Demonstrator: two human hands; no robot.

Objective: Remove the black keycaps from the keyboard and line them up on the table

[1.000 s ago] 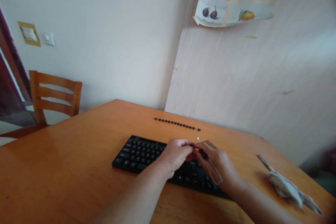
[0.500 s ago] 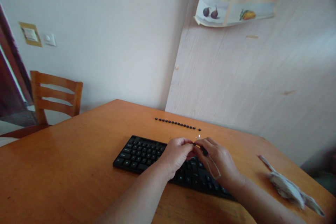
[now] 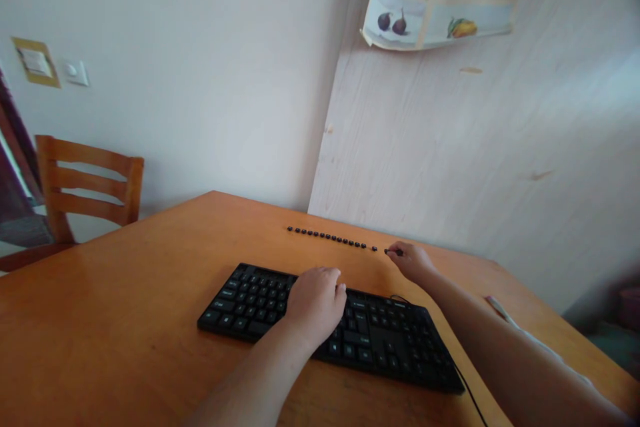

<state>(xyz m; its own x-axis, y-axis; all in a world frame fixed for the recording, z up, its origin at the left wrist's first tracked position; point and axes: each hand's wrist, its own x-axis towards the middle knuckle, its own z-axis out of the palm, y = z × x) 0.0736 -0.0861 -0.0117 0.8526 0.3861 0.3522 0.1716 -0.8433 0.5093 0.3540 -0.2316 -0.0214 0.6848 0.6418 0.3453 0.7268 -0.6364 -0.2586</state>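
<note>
Fingers (image 3: 393, 248) of the right hand (image 3: 413, 261) pinch a small key (image 3: 387, 251) just right of the far row of keys (image 3: 328, 237) on the counter (image 3: 125, 320), apparently placing it; next calls for gentle release, left hand (image 3: 317, 302) over the keyboard (image 3: 373, 332), grip unclear.

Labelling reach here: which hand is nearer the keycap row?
Right hand, at the right end of the keycap row; left hand, on its near side, over the keyboard.
</note>
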